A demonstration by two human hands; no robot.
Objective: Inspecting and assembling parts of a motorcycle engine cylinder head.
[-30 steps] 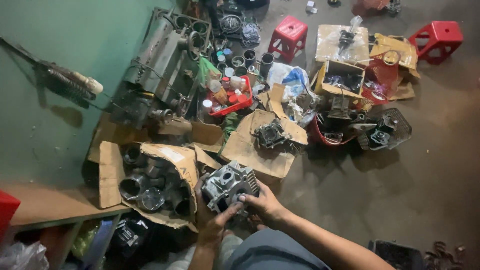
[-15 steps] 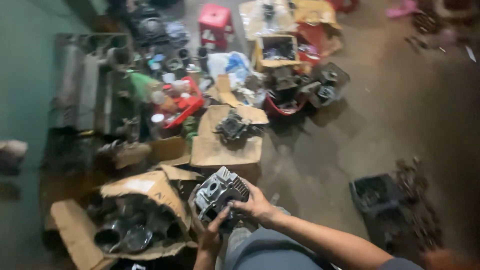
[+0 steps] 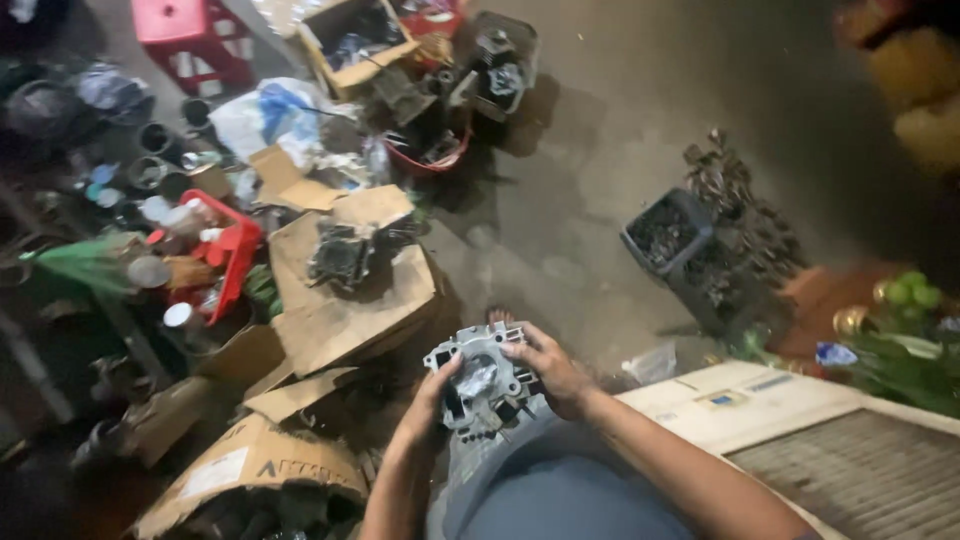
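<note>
A grey cast-metal engine part (image 3: 482, 385) with several openings rests over my knee, held between both hands. My left hand (image 3: 432, 405) grips its left and lower side. Over its upper right edge curl the fingers of my right hand (image 3: 548, 372). My leg in grey-blue cloth (image 3: 540, 490) fills the bottom middle. Just ahead of the part lies a flattened cardboard sheet (image 3: 345, 305) carrying another dark engine part (image 3: 343, 255).
Left of me stand a red basket (image 3: 232, 262) of cans and bottles, cardboard boxes (image 3: 250, 465) and a red stool (image 3: 185, 35). A dark crate (image 3: 668, 232) of scrap metal sits at right on the concrete floor. A pale flat box (image 3: 740, 400) lies by my right arm.
The view has swung to the right, so the clutter slid left and the dark crate and pale box came into view. Both hands kept hold of the engine part, which tilted slightly.
</note>
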